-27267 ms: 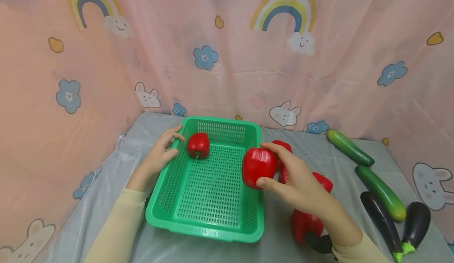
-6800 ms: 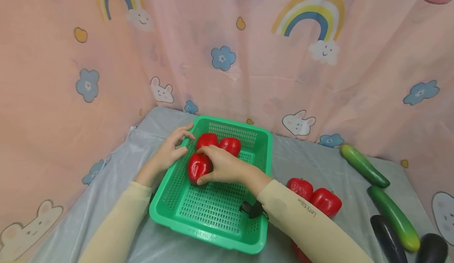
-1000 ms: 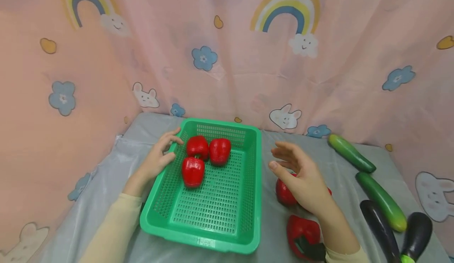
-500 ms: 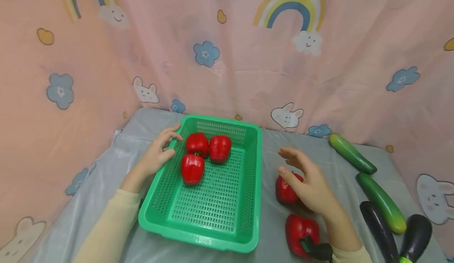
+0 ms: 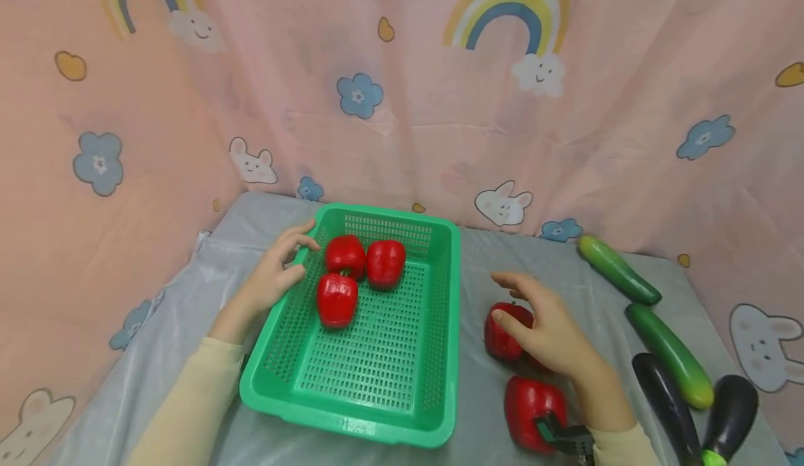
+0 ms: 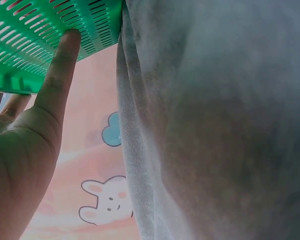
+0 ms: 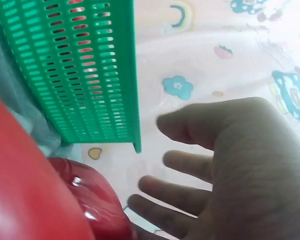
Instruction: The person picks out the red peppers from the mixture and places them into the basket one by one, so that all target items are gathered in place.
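A green plastic basket (image 5: 348, 421) holds three red bell peppers grouped toward its back left: a rear one (image 5: 345, 254), a right one (image 5: 386, 264) and a front one (image 5: 337, 301). My left hand (image 5: 266, 281) rests against the basket's left rim; its thumb (image 6: 60, 75) touches the outer wall. Right of the basket, my right hand (image 5: 559, 337) hovers over a red bell pepper (image 5: 497, 333), fingers loosely bent and holding nothing. Another red bell pepper (image 5: 527, 410) lies nearer me by the right wrist. What lies under the right palm is hidden.
At the far right lie two green zucchini-like vegetables, one behind (image 5: 618, 269) and one in front (image 5: 672, 354), beside two dark eggplants, a left one (image 5: 666, 403) and a right one (image 5: 733, 410). A grey cloth (image 5: 477, 257) covers the table. A pink patterned curtain (image 5: 421, 159) hangs around it.
Over the last second my right hand has lowered toward the pepper beside the basket. The left hand stays at the rim. The basket held one pepper in the oldest frame and holds three now.
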### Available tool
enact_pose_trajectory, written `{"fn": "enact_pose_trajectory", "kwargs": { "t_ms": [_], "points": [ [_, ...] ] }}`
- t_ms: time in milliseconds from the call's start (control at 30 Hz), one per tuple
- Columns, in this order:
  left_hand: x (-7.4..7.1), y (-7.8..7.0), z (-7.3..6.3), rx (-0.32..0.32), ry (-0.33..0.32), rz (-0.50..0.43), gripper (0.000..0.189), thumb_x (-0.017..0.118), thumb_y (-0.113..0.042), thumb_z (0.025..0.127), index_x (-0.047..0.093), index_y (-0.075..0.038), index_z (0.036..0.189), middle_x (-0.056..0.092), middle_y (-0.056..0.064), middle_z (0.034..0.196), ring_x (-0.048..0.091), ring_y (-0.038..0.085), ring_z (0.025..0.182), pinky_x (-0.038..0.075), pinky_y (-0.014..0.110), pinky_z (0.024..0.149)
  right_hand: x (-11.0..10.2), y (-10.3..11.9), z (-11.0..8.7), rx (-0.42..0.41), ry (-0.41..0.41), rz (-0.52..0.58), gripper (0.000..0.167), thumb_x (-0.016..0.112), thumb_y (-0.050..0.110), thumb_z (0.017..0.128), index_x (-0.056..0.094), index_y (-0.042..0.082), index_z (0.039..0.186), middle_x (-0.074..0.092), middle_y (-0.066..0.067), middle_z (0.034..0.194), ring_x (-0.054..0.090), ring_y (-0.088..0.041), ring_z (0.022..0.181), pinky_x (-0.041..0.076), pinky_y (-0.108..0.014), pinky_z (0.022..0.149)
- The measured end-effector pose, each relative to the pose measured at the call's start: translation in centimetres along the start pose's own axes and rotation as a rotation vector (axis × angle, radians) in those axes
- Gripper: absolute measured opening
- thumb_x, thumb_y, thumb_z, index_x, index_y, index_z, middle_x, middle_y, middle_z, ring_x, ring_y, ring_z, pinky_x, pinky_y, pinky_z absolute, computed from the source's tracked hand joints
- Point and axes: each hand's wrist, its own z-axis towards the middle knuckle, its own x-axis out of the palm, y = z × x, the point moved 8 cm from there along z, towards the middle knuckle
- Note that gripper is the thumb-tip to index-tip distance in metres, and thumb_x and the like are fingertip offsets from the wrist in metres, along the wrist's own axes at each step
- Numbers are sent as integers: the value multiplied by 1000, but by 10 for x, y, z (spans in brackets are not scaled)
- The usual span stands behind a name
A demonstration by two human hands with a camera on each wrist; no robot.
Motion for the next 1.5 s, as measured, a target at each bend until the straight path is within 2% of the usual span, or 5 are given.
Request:
{"fn": "enact_pose_trajectory", "kwargs": {
  "t_ms": [167,300,700,1167,1500],
  "points": [
    [-1,-1,0,-4,5,5,37,50,7,90,64,3,124,34,18,174,28,45,160,20,79,122,1,-7,-1,25,67,-20,63,80,20,95,58,4,152,64,-17,148,61,-40,130,54,-69,101],
    [-1,0,-1,-2,5,2,37,51,7,90,64,4,124,34,18,174,28,45,160,20,80,122,4,-13,-2,97,132,-36,69,83,27,94,57,5,153,62,-18,149,60,-41,131,55,-67,102],
    [-1,-3,-3,13,2,6,36,50,7,90,64,4,123,34,20,174,28,46,159,20,81,121,4,-17,-8,223,261,-21,79,92,33,85,58,8,151,63,-17,144,60,-42,126,65,-51,82],
    [-1,-3,-2,13,9,-3,39,49,8,90,64,3,126,33,19,175,28,45,159,21,79,122,9,-20,-7,268,287,-117,86,96,28,79,57,8,152,67,-18,137,64,-41,118,65,-54,80],
    [0,-5,-3,3,11,7,38,49,8,90,63,4,126,32,20,174,28,46,159,21,79,122,14,-21,-6,252,300,-93,82,96,27,80,59,9,151,67,-16,136,64,-38,117,66,-50,77]
  ]
}}
